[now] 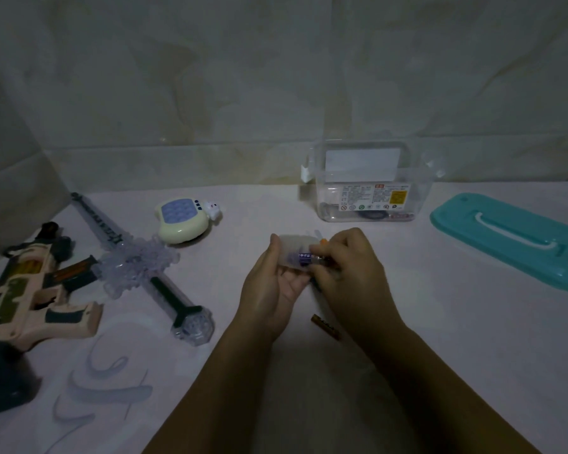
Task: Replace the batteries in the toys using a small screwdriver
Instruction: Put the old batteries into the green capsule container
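Holding dark ring [373,216], clear box [417,191] sits nr teal lid [518,229], behind toy [291,246].

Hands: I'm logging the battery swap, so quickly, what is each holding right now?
Left hand: grips a small pale translucent plastic toy.
Right hand: pinches a purple cylindrical battery against that toy.

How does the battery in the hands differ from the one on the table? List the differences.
Colour: the held battery has a purple label; the table battery looks brown-gold.
Place: the held battery sits against a pale toy that the left hand holds, the right hand pinching it; the table battery lies loose on the table, in no hand.
Shared: both are small cylinders.
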The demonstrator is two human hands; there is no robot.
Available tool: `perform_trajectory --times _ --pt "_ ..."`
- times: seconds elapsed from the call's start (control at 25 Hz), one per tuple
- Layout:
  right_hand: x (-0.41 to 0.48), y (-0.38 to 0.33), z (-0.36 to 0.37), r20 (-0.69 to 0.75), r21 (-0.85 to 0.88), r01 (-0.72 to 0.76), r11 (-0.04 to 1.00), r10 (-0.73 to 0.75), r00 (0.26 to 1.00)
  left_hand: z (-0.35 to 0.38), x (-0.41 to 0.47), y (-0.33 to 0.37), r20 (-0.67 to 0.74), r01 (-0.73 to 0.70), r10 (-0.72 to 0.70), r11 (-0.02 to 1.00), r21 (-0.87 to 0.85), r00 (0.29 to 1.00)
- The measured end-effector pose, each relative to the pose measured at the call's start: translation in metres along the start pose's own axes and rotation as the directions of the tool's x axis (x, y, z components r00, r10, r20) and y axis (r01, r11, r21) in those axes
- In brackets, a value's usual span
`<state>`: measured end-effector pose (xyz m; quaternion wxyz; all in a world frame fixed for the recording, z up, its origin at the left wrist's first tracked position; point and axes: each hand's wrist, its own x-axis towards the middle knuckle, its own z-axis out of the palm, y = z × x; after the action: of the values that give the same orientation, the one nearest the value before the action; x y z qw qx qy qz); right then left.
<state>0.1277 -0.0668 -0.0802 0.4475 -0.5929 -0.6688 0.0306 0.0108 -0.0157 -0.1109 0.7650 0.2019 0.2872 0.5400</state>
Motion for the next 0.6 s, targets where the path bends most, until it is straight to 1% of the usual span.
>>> perform_trajectory --times 0.08,0.12,0.16,0.24,0.28,0.32,0.36,0.44,0.48,0.52,0.56,0.6 --pt "-0.001 0.000 0.002 0.031 0.015 0.068 0.998 -0.069 0.997 -0.001 0.000 0.000 -0.010 -0.007 0.007 1.000 -0.014 1.000" --pt "-0.001 0.002 0.000 0.037 0.048 0.061 0.997 -0.063 0.997 0.000 0.000 0.001 -0.010 -0.008 0.008 0.999 -0.038 1.000" --pt "0.000 0.005 -0.004 0.016 0.078 0.011 0.997 -0.013 1.000 0.000 0.001 0.002 -0.017 -0.012 0.011 0.998 -0.064 1.000" --pt "0.003 0.027 -0.005 -0.089 0.063 -0.159 0.985 0.164 0.982 0.002 0.000 0.004 -0.055 -0.026 0.020 0.995 -0.094 0.998" --pt "0.004 0.039 -0.004 -0.117 0.023 -0.252 0.967 0.253 0.960 0.003 -0.001 0.004 -0.071 -0.025 0.018 0.995 -0.100 0.997" --pt "0.004 0.049 -0.002 -0.099 -0.050 -0.320 0.946 0.314 0.944 0.003 -0.002 0.004 -0.078 -0.021 0.013 0.994 -0.106 0.997" --pt "0.004 0.056 0.001 -0.047 -0.155 -0.346 0.925 0.342 0.938 0.004 -0.004 0.004 -0.076 -0.016 0.007 0.994 -0.112 0.997" --pt "0.001 0.061 0.008 0.062 -0.367 -0.324 0.872 0.371 0.927 0.004 -0.006 0.005 -0.071 -0.002 -0.006 0.994 -0.113 0.997" --pt "0.001 0.061 0.010 0.076 -0.418 -0.311 0.853 0.374 0.924 0.004 -0.006 0.005 -0.068 -0.003 -0.004 0.994 -0.110 0.998" --pt "0.001 0.059 0.010 0.066 -0.429 -0.304 0.851 0.365 0.929 0.004 -0.007 0.005 -0.065 -0.006 -0.001 0.994 -0.109 0.998" --pt "0.002 0.054 0.007 0.047 -0.400 -0.311 0.862 0.358 0.933 0.004 -0.008 0.005 -0.058 -0.006 -0.001 0.993 -0.115 0.998" --pt "0.002 0.049 0.004 0.017 -0.297 -0.328 0.897 0.349 0.937 0.003 -0.007 0.005 -0.054 -0.004 -0.003 0.993 -0.122 0.999"
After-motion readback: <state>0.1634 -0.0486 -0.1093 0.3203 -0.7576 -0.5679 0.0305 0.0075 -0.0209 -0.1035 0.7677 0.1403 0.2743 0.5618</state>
